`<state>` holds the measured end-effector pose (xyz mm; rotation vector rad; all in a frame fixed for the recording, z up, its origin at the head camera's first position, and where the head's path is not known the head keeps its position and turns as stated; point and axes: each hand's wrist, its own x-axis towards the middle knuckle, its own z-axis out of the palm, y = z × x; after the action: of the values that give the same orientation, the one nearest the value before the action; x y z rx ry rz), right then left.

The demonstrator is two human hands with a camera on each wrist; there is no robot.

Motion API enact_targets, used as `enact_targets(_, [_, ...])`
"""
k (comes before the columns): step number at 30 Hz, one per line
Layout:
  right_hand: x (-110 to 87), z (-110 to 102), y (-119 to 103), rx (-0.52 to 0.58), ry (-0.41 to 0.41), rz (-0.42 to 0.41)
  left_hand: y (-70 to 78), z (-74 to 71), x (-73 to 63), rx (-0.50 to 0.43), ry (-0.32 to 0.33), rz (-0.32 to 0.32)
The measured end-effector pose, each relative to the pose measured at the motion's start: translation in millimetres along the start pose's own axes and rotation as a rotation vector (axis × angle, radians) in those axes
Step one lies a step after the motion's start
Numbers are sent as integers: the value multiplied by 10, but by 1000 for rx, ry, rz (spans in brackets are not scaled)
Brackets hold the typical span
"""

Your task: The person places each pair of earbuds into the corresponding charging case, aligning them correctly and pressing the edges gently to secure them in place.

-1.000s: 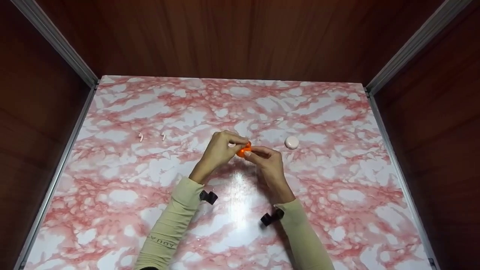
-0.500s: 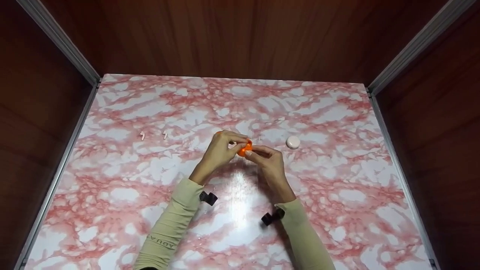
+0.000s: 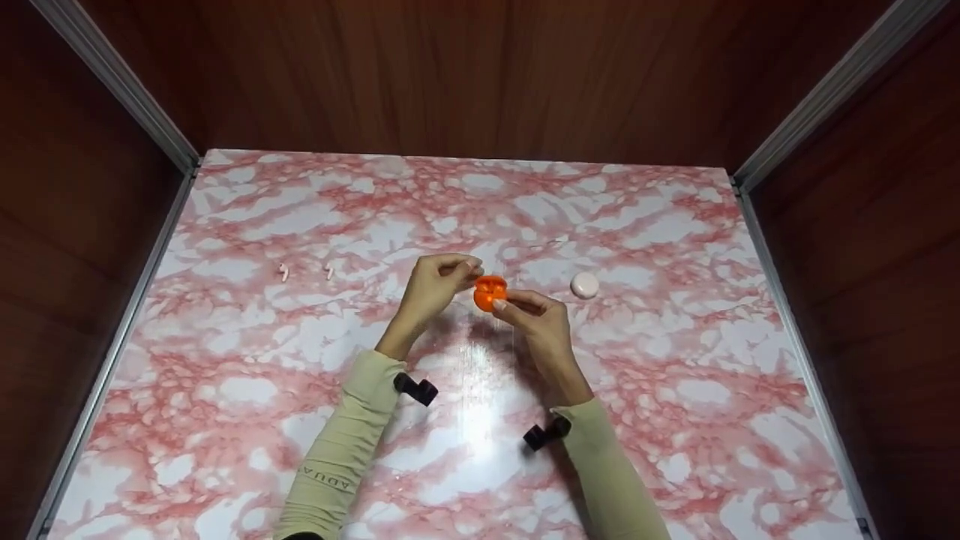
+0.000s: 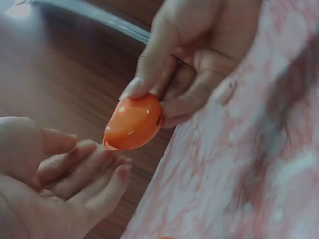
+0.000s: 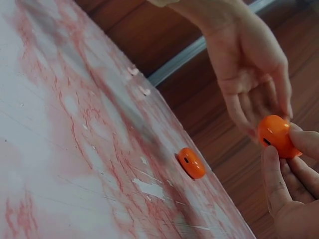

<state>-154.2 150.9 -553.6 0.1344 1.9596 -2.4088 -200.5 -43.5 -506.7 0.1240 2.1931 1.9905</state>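
My right hand point(image 3: 544, 326) pinches an orange earbud case point(image 3: 490, 300) between thumb and fingers over the middle of the table. The lid stands raised, showing the inside in the head view. Just left of it, my left hand point(image 3: 437, 283) has its fingers loosely bent, their tips right by the case's edge. Nothing shows between those fingers in the left wrist view, where the case point(image 4: 133, 122) turns its rounded outside to the camera. A second orange case point(image 5: 191, 163) lies on the table in the right wrist view; the left hand hides it in the head view.
Two small white earbuds point(image 3: 283, 272) lie apart at the left of the marbled table point(image 3: 645, 225). A round white case point(image 3: 585, 285) sits right of the hands. Dark wooden panels point(image 3: 450, 82) with metal edge strips enclose the back and sides.
My left hand has come off the orange case and shifted slightly away and to the left, so the raised lid now shows in full. The right hand keeps its hold in nearly the same place.
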Motion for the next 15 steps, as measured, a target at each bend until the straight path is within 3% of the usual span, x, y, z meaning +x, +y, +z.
enact_targets(3, [-1,1,6,6,-4,4,-55,2,29,-113,-41,-134])
enact_targets(6, [-3,2,14,12,-7,8,-108,10,41,-117,-61,-207])
enact_targets(9, [-2,3,17,15,-9,9,-125,14,32,-113,-72,-236])
enact_targets(15, [12,4,12,15,-18,10,-131,22,35,-133,-81,-225])
